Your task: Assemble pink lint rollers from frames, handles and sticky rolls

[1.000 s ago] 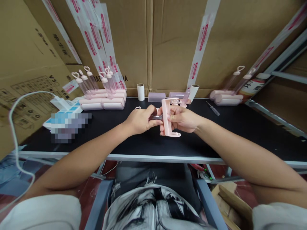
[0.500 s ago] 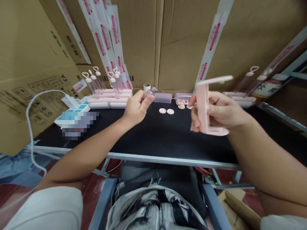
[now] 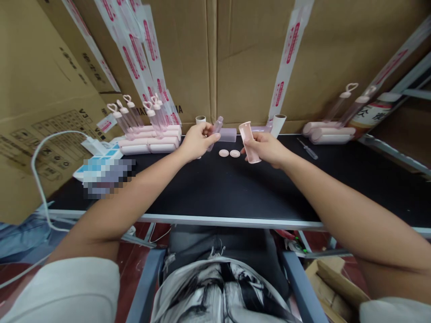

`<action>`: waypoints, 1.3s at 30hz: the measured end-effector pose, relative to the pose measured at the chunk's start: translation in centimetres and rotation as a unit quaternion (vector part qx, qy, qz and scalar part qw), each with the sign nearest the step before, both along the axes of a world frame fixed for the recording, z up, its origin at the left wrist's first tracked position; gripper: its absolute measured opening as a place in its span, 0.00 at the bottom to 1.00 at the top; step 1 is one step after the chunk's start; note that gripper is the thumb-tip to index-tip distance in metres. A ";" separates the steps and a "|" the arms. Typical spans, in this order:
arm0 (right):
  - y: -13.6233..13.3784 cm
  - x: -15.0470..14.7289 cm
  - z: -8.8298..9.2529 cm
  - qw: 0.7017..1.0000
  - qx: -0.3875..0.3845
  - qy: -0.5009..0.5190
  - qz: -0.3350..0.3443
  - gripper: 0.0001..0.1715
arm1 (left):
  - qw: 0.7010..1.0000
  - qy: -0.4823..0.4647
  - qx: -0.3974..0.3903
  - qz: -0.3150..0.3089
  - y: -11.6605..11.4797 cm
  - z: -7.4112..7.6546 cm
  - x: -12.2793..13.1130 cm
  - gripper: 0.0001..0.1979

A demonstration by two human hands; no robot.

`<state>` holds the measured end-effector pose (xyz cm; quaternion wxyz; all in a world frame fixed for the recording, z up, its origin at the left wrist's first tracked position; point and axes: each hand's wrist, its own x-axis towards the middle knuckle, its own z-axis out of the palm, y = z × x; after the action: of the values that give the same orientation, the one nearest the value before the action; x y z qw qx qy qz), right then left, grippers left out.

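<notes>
My left hand (image 3: 195,141) is closed around a translucent pinkish tube (image 3: 217,125), whose narrow tip points up and away from me. A pale pink curved shell (image 3: 250,144), shaped like a trough with end walls, is gripped in my right hand (image 3: 271,148) just above the table, its hollow side facing left. Two small pink oval discs (image 3: 229,153) lie on the black mat between my hands. Behind them rests a translucent purple curved cover (image 3: 227,134), and another translucent piece (image 3: 262,129) shows partly behind my right hand.
White paper rolls stand at the back, one (image 3: 279,124) right, one (image 3: 200,119) left. Several pink rollers (image 3: 164,144) with upright clear handles are lined up left; more (image 3: 332,134) sit right, near a screwdriver (image 3: 307,149) and a jar (image 3: 374,112). A power strip (image 3: 92,165) lies left; cardboard (image 3: 249,58) walls the back.
My right hand has moved left and away from me with the pink shell, which is turned with its hollow showing. The translucent tube in my left hand now shows more fully.
</notes>
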<state>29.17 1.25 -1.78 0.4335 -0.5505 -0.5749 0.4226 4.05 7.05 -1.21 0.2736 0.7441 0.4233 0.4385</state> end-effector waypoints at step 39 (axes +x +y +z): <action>4.2 -0.6 -0.4 0.710 0.207 -0.656 0.154 0.13 | 0.998 0.053 0.023 0.002 1.2 -0.6 0.8 0.18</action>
<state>28.55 5.43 -2.19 -0.0209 -0.4894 -0.8645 -0.1129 4.88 8.28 -1.78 0.2327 0.7714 0.4289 0.4083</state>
